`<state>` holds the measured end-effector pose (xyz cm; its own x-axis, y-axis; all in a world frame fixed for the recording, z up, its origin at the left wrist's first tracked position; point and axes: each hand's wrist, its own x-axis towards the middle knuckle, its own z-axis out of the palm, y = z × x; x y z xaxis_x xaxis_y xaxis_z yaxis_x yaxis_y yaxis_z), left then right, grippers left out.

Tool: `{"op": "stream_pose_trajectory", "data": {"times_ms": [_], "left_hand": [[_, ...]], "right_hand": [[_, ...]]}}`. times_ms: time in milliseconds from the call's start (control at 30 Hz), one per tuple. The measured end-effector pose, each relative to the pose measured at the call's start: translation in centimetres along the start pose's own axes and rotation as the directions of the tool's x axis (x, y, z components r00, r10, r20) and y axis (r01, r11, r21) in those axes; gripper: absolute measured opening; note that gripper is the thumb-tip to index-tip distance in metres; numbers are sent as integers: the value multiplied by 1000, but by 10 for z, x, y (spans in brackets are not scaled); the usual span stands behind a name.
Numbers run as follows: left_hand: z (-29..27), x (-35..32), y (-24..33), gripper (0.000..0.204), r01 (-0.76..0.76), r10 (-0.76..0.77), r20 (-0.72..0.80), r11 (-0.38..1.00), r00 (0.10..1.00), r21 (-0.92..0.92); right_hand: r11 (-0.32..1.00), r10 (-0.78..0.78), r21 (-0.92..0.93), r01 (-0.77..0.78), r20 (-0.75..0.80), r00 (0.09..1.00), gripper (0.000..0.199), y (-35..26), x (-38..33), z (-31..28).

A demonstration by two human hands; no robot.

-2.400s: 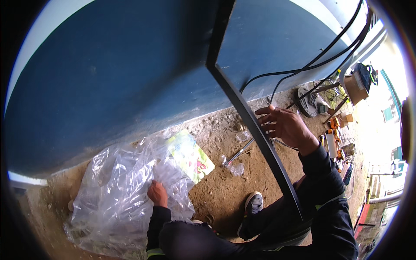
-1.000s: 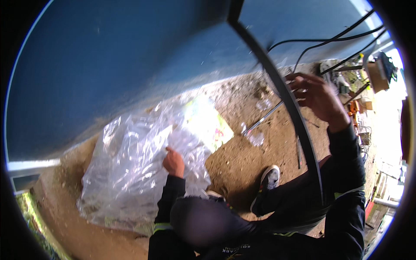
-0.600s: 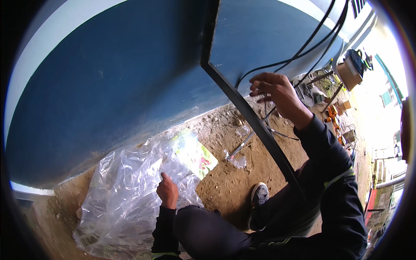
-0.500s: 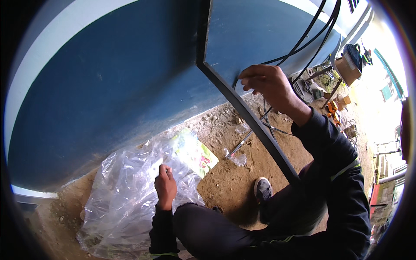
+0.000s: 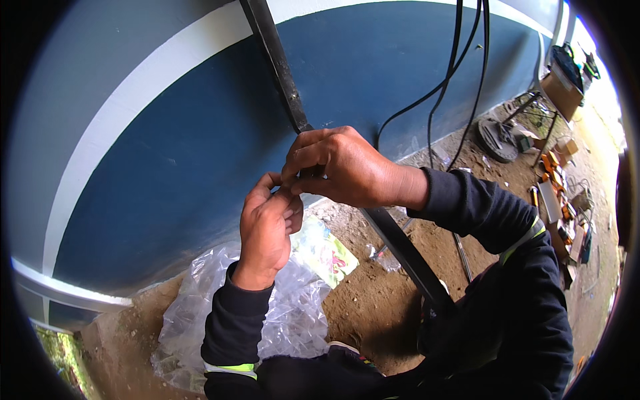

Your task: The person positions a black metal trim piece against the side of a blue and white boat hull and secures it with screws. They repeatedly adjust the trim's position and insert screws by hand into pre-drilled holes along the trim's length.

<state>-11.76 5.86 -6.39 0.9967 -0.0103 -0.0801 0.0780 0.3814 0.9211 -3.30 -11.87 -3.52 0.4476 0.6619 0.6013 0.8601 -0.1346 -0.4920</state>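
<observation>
Risen from the plastic bag (image 5: 220,320), left hand (image 5: 267,230) meets right hand (image 5: 340,167), both grips pinched at the black metal bar (image 5: 283,73).

Daylight floods in, soft and even, brightest up past the blue wall (image 5: 200,153) at the far right, where the ground washes out to near white. No hard shadows on that wall, only a dull sheen. The clear plastic bag (image 5: 220,313) below the wall throws small glints. Focus is sharp mid-frame. Fisheye bending curves the wall's white stripe, and a black rim closes in around everything.
</observation>
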Motion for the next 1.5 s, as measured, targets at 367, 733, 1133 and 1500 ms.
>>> {"op": "stream_pose_trajectory", "data": {"times_ms": [367, 733, 1133, 1500], "left_hand": [[30, 43, 7, 15, 32, -36, -55, 997, 998, -75], [35, 37, -19, 24, 190, -171, -179, 978, 969, 91], [66, 23, -43, 22, -225, 180, 164, 403, 970, 887], [54, 18, -37, 22, -128, 80, 101, 511, 992, 850]], "right_hand": [[989, 10, 145, 30, -270, 963, 10, 81, -1, -7], [837, 421, 506, -206, -357, 834, 7, 167, 35, 20], [970, 222, 215, -114, -589, 777, 11, 172, 48, 43], [996, -32, -78, -41, -753, 658, 11, 171, 49, 65]]}}
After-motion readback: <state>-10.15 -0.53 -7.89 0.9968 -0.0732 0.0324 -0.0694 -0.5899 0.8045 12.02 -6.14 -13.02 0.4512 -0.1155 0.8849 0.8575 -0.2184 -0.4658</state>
